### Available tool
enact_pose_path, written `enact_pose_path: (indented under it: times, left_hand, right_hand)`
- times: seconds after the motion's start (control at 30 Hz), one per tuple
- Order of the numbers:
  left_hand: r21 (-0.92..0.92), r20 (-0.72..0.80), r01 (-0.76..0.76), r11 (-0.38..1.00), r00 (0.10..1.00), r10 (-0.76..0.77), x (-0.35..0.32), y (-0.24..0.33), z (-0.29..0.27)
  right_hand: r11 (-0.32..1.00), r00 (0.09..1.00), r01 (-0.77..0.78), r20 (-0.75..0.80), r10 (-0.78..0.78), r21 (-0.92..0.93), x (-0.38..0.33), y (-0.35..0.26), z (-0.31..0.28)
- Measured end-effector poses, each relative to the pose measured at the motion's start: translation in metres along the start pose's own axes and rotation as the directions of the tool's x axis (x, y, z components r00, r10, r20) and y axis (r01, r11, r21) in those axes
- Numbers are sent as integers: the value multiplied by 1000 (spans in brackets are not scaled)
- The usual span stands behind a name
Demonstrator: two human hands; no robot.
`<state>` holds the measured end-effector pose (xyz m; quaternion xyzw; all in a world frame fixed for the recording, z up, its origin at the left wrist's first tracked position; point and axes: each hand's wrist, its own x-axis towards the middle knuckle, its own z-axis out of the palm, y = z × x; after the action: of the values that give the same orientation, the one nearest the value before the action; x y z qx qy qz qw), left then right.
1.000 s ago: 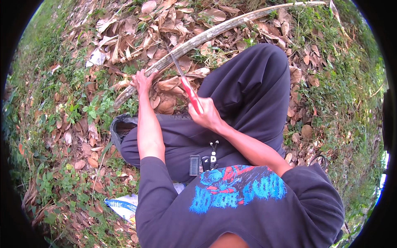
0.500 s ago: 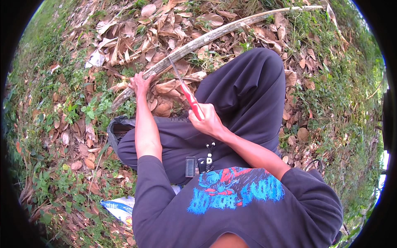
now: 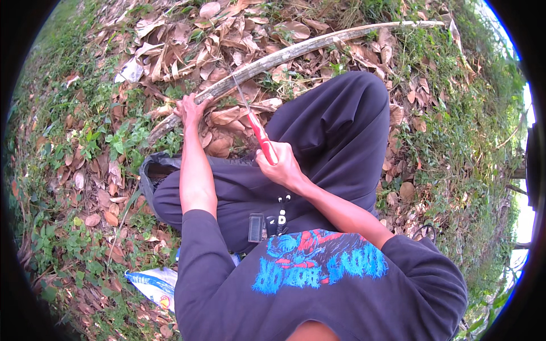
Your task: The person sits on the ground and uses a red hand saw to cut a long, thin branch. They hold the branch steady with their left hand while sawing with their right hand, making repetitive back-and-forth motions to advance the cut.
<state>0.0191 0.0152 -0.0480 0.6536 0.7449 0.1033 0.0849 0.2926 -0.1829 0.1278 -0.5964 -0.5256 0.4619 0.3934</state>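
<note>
A long, slightly curved wooden branch (image 3: 284, 55) lies across the leaf litter in front of my legs, one end near my left knee and the other at the far right. My left hand (image 3: 191, 109) is wrapped over its near-left part and presses it to the ground. In my right hand (image 3: 282, 165) is a slim pruning saw (image 3: 259, 132) with a red handle. Its narrow blade points away from me, and the tip meets the near side of the branch just right of my left hand. The teeth are too small to make out.
I sit cross-legged in dark trousers (image 3: 335, 131) on ground covered with dry brown leaves (image 3: 187, 48) and green weeds (image 3: 116, 139). A white and blue plastic sack (image 3: 153, 284) lies at my left side. A small dark device (image 3: 256, 227) rests at my lap.
The whole view has shifted slightly, so the scene sits a little lower and further left. Both hands keep their holds, and the blade stays at the same place on the branch.
</note>
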Motion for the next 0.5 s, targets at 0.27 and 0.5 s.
enact_pose_path:
  times: [0.27, 0.5]
  left_hand:
    - [-51, 18, 27, 998, 999, -26, -1, 8, -6]
    - [-98, 1, 53, 994, 999, -53, -10, 2, -12]
  right_hand:
    - [1000, 999, 10, -46, -9, 11, 64, 28, 23]
    - [1000, 1000, -8, 0, 8, 29, 62, 37, 19]
